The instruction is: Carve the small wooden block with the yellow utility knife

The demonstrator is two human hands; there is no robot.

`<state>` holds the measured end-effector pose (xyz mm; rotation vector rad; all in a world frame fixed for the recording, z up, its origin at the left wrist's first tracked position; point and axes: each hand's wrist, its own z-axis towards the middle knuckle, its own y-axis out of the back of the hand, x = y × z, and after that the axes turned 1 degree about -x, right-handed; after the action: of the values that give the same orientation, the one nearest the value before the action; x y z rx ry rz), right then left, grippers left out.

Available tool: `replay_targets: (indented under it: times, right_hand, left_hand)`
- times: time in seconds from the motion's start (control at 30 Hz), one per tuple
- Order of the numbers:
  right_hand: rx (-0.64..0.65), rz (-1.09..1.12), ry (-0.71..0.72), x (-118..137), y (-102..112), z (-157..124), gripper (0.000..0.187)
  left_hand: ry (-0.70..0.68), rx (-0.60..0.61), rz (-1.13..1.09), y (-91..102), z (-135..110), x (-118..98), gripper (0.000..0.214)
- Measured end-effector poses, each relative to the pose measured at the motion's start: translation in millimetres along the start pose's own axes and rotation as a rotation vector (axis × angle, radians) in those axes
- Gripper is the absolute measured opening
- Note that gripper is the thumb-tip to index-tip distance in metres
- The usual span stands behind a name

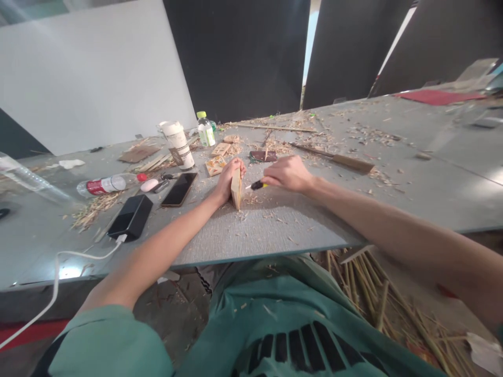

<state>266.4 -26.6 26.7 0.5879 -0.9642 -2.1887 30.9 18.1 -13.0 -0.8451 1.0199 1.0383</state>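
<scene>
My left hand (227,182) is closed around a pale wooden block (236,191), which stands on edge on the grey table. In my right hand (290,174) is a small black-and-yellow-handled tool (257,185). Its short, thin metal tip points left at the block, with a small gap between them. Blur hides the exact kind of tip. Fine wood shavings (251,199) lie just beneath the tool. Behind my hands sits a dark reddish-brown piece (257,156) with shavings around it, and to its left lies a flat patterned wooden piece (215,166).
On the left are a phone (179,189), a black box-shaped device (131,217) with a white cable, a red-labelled bottle (106,185) on its side and a paper cup (178,145). A green-capped bottle (205,129) stands behind. A wooden-handled tool (352,163) lies right. Bamboo strips (365,293) lie below the table.
</scene>
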Motion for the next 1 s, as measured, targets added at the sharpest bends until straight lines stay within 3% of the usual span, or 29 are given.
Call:
replay_targets:
  times: [0.1,0.2,0.47,0.83,1.0]
  right_hand:
    - [0.106,0.015,0.109,7.2,-16.0,-0.4,0.08]
    - [0.174,0.011,0.171,13.6,-26.4,2.8,0.077]
    - [0.208,-0.02,0.195,16.8,-30.8,-0.3,0.074]
    - [0.019,-0.016,0.059,24.2,-19.8,-2.0,0.073]
    - [-0.221,-0.041,-0.225,7.7,-7.2,8.1,0.076]
  left_hand:
    - [0.006,-0.027,0.002,-0.1,-0.4,2.0,0.039]
    - [-0.025,-0.056,-0.001,-1.0,-3.3,-0.1,0.023]
    - [-0.119,-0.123,0.055,-2.5,-9.5,-10.7,0.033]
    - [-0.136,-0.115,0.093,-6.5,-13.6,-19.4,0.038]
    - [-0.149,-0.112,0.086,-7.3,-16.3,-24.7,0.036]
